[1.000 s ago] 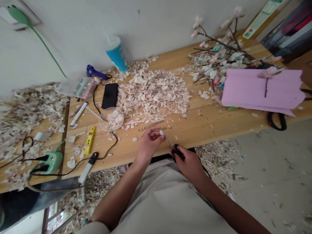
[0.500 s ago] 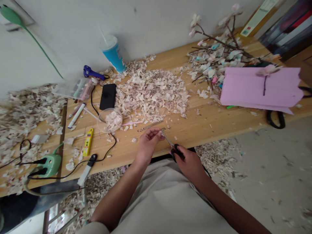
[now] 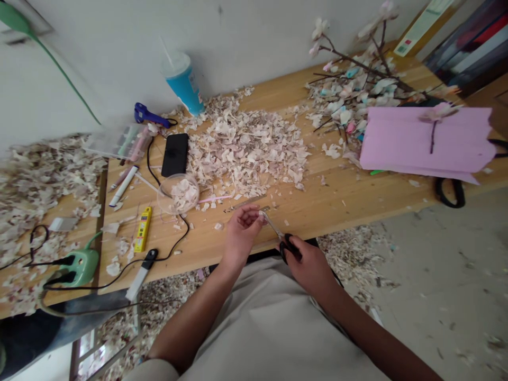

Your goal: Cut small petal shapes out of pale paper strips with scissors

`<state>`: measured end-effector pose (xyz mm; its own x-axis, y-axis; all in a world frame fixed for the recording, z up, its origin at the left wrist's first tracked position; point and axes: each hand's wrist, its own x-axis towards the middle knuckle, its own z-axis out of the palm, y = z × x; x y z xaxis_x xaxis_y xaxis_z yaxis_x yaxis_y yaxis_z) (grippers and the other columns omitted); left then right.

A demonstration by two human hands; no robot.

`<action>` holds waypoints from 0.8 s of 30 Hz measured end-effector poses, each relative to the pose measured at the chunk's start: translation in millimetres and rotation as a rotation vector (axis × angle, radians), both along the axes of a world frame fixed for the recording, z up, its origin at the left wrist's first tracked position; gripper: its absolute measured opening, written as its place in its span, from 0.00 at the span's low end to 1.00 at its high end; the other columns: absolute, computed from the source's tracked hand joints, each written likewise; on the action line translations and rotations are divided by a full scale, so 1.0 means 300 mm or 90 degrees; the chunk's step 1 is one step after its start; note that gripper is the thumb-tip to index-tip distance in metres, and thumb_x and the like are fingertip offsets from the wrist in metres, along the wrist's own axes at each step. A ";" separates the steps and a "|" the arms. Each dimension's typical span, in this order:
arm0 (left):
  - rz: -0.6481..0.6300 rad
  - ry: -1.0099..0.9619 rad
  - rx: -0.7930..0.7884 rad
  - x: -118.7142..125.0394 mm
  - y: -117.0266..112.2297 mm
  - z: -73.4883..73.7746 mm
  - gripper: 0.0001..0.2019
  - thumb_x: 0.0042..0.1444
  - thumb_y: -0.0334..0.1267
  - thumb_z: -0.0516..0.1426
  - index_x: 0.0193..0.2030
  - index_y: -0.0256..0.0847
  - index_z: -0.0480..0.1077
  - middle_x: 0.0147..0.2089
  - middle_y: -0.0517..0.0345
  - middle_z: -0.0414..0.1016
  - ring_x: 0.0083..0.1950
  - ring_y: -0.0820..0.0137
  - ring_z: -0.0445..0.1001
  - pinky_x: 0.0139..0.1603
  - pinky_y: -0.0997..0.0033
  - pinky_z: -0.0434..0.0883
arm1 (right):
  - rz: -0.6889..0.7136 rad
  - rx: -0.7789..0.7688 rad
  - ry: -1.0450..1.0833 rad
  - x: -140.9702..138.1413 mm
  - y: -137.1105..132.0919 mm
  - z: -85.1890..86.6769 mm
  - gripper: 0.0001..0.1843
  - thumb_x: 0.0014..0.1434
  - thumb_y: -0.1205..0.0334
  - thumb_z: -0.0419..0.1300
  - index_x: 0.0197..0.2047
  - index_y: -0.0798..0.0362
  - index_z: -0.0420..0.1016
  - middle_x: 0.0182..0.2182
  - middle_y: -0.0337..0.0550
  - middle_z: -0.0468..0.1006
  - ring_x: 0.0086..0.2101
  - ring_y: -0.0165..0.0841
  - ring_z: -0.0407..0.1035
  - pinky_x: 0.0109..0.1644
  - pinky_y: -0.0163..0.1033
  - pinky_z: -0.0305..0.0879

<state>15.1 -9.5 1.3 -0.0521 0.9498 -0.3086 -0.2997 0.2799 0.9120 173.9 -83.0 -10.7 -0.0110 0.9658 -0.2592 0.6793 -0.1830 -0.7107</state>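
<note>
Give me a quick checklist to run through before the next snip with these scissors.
1. Grip: the right hand holds the scissors by the black handles: ok.
2. Hold: the left hand pinches the small white piece at the blade tips: ok.
3. Left fingers clear of the blades: cannot tell, they are too close together.
4. Blades open: cannot tell.
5. The black cable lies apart from the scissors: ok.

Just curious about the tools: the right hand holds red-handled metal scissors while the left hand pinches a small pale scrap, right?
Not quite. In the head view the right hand holds black-handled metal scissors, not red-handled; the left hand does pinch a small pale scrap.
</note>
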 end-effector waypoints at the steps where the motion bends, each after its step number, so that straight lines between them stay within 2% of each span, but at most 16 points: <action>1: 0.001 0.002 0.004 -0.001 0.000 0.001 0.17 0.44 0.39 0.67 0.40 0.39 0.71 0.33 0.60 0.74 0.33 0.74 0.74 0.40 0.70 0.74 | 0.000 -0.005 -0.001 -0.001 0.000 0.000 0.10 0.58 0.58 0.53 0.39 0.49 0.74 0.33 0.46 0.80 0.35 0.38 0.75 0.36 0.36 0.64; 7: -0.013 0.016 0.018 -0.006 -0.002 0.015 0.18 0.45 0.37 0.67 0.42 0.39 0.69 0.31 0.60 0.76 0.32 0.74 0.75 0.40 0.70 0.73 | 0.001 -0.020 -0.024 -0.004 0.000 -0.001 0.11 0.58 0.56 0.52 0.40 0.50 0.72 0.36 0.47 0.80 0.38 0.41 0.75 0.39 0.38 0.64; 15: -0.034 0.048 0.027 -0.016 0.002 0.031 0.20 0.44 0.38 0.68 0.44 0.39 0.68 0.31 0.59 0.76 0.31 0.74 0.75 0.37 0.71 0.72 | 0.003 -0.020 -0.010 0.003 0.000 0.005 0.10 0.58 0.57 0.52 0.40 0.49 0.72 0.36 0.45 0.80 0.38 0.39 0.76 0.39 0.37 0.64; 24: -0.110 0.040 0.027 -0.051 0.018 0.031 0.24 0.44 0.38 0.68 0.48 0.41 0.67 0.31 0.61 0.76 0.32 0.74 0.76 0.39 0.71 0.73 | 0.026 -0.016 0.000 0.014 0.002 0.016 0.09 0.57 0.59 0.53 0.39 0.49 0.72 0.34 0.45 0.80 0.37 0.38 0.75 0.39 0.36 0.65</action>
<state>-0.4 -4.1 10.6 0.0947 0.9583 -0.2696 -0.1932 0.2834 0.9394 178.2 -82.4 -5.8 -0.0500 0.9576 -0.2837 0.6865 -0.1734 -0.7062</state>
